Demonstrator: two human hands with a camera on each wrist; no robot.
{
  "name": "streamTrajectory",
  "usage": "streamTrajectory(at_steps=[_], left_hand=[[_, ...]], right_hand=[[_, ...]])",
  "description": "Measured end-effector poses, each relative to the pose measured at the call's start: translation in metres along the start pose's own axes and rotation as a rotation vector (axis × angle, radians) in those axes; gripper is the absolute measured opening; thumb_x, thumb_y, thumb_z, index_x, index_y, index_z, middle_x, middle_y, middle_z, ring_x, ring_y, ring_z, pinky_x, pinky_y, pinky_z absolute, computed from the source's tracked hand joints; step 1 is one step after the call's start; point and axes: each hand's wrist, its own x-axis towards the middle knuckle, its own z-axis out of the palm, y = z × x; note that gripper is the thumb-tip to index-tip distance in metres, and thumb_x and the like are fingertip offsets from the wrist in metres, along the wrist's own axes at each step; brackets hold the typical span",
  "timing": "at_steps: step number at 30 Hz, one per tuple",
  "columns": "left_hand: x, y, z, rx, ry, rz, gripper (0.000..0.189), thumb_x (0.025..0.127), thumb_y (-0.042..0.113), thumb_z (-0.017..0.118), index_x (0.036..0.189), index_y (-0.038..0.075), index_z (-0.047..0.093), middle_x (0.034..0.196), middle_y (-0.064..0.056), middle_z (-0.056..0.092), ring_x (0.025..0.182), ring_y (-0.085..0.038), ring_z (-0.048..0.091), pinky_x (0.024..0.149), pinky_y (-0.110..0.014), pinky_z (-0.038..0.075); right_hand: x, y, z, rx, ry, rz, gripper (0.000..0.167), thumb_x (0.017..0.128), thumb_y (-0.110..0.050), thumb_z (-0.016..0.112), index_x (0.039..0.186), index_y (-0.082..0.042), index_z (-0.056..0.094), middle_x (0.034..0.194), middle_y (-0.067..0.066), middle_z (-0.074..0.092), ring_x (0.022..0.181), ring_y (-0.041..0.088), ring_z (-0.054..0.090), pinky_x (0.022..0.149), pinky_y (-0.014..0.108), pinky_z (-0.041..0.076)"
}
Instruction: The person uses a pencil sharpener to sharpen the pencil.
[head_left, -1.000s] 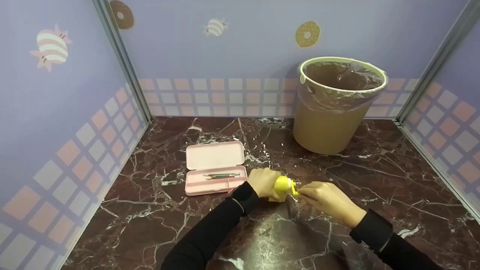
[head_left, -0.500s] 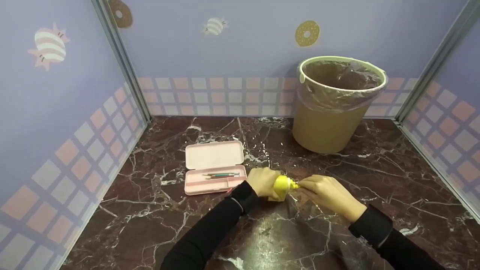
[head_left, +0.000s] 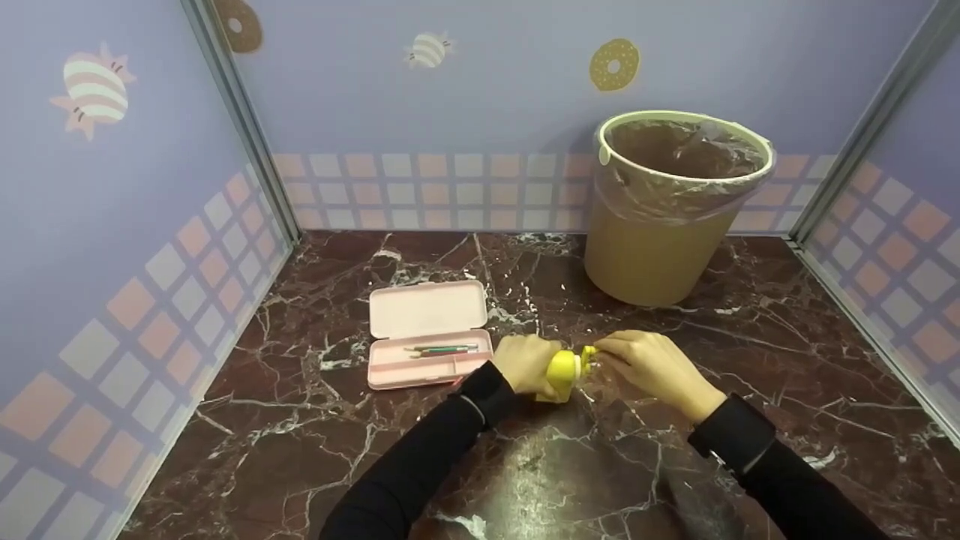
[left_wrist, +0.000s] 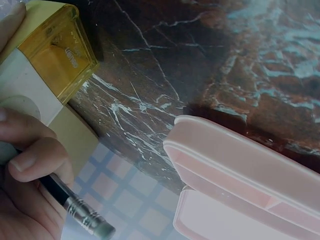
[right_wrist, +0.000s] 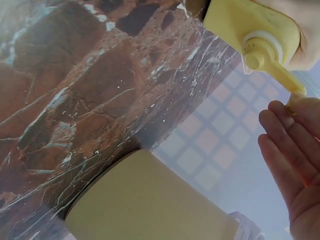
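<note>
My left hand [head_left: 529, 365] grips a yellow hand-crank pencil sharpener [head_left: 561, 376] on the marbled table. In the left wrist view its see-through amber shavings drawer [left_wrist: 62, 52] shows. Curled fingers of that same hand also hold a dark pencil [left_wrist: 75, 207], its metal band and eraser end sticking out; its tip is hidden. With thumb and finger, my right hand [head_left: 654, 369] pinches the end of the yellow crank [right_wrist: 280, 76]. The crank points upward from the sharpener's face in the head view.
An open pink pencil case [head_left: 427, 300] with a few pencils [head_left: 444, 350] in it lies left of the sharpener. At the back right stands a beige bin [head_left: 652, 251] with a clear liner. White specks lie scattered on the table [head_left: 315, 450]. Patterned walls enclose the back and sides.
My right hand has turned the crank from pointing down, past sideways, to pointing up, moving upward in the head view. The left hand, sharpener and pencil case stay put.
</note>
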Motion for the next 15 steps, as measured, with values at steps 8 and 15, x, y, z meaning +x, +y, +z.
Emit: streamTrajectory(at_steps=[8,15], left_hand=[[0.000,0.001,0.000,0.002,0.000,0.001,0.049,0.065,0.051,0.090,0.097,0.020,0.069,0.091,0.003,0.077,0.080,-0.018,0.074,0.064,-0.035,0.059],[0.000,-0.001,0.002,-0.003,-0.016,0.002,0.051,0.066,0.050,0.090,0.100,0.019,0.069,0.092,0.002,0.077,0.081,-0.018,0.074,0.065,-0.035,0.059]], right_hand=[[0.005,0.005,0.005,0.042,-0.020,0.066,0.012,0.088,-0.013,0.078,0.100,-0.010,0.080,0.092,0.002,0.079,0.082,0.018,0.076,0.074,0.036,0.062],[0.013,0.010,0.016,0.055,-0.037,0.113,0.015,0.090,-0.017,0.076,0.101,-0.008,0.080,0.092,0.005,0.080,0.081,0.020,0.077,0.073,0.039,0.062]])
